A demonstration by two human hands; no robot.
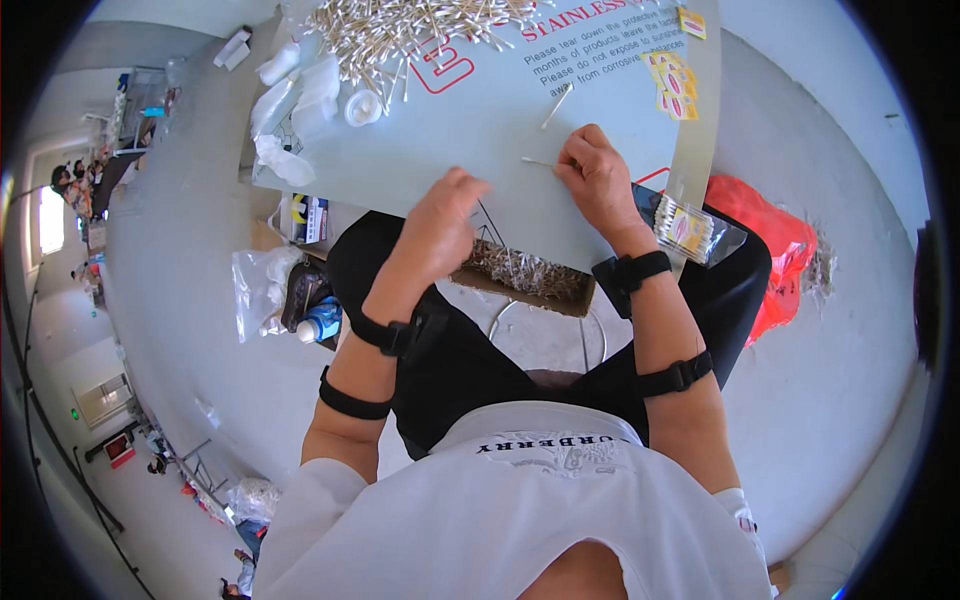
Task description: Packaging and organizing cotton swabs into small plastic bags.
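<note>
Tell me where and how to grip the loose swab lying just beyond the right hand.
Probably best pinched mid-stick from above, across its length: the loose swab lies alone, slanting on the tabletop, its thin stick fully exposed. The right hand is nearest but holds another swab.

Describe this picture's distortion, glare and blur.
In the head view, black corners frame a fisheye image, the floor bends along its right edge, the window at far left glares white, and the left hand looks slightly softer than the right hand.
</note>
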